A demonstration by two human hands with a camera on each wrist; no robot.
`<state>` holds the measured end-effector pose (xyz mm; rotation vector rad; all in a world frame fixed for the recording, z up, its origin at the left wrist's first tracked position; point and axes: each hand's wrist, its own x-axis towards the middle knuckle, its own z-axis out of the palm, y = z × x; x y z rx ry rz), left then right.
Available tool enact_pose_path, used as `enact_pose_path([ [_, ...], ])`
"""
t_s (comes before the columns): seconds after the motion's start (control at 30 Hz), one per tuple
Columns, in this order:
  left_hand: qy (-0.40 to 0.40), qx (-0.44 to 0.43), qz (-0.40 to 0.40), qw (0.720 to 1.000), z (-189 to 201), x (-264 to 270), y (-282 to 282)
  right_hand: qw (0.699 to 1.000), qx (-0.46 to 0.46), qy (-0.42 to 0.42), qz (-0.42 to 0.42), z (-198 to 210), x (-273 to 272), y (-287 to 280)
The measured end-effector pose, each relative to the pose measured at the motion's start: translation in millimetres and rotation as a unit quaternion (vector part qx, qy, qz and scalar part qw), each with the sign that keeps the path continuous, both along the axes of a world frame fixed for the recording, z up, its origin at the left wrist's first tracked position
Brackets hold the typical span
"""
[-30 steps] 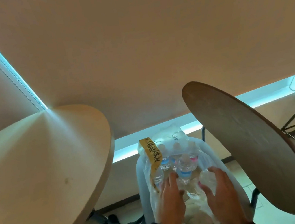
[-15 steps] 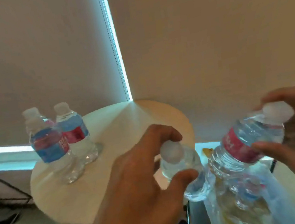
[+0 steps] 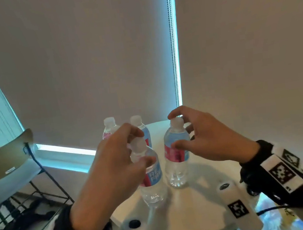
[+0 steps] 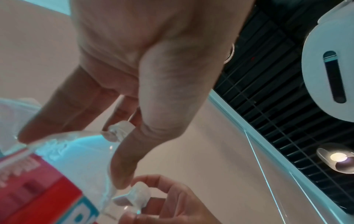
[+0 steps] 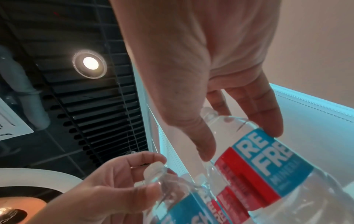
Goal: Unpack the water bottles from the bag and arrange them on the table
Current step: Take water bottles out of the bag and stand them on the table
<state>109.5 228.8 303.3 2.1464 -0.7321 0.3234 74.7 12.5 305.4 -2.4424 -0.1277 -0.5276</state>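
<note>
The round pale table (image 3: 199, 168) carries several clear water bottles with red and blue labels. Two stand at the back, one on the left (image 3: 109, 127) and one beside it (image 3: 138, 125). My left hand (image 3: 141, 147) grips the neck of a nearer bottle (image 3: 152, 177), thumb and fingers curled around the cap (image 4: 119, 130). My right hand (image 3: 174, 131) holds another bottle (image 3: 176, 156) by cap and shoulder; its label (image 5: 264, 160) shows in the right wrist view. Both held bottles are upright, their bases at the tabletop. A bit of the plastic bag (image 3: 266, 206) shows at the lower right.
A chair (image 3: 4, 157) with a black metal frame stands to the left of the table. Roller blinds with a bead chain (image 3: 174, 53) cover the window behind. The table's right half and near part are bare.
My view swung from the bag on the chair to the table. Both hands lifted a bottle each out of the bag and brought them down in front of the two standing bottles.
</note>
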Motion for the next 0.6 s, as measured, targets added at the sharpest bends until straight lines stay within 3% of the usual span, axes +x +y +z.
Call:
enact_pose_path([
  [0.37,-0.018,-0.033,-0.018,0.999,-13,27,-6,1.0,-0.02,-0.004,0.021,-9,42,10],
  [0.5,-0.038,-0.046,-0.004,0.998,-13,16,-2,1.0,-0.012,-0.007,0.013,-8,32,8],
  [0.6,-0.056,-0.11,-0.001,0.992,-11,12,2,0.999,0.029,-0.032,-0.024,-9,9,-8],
])
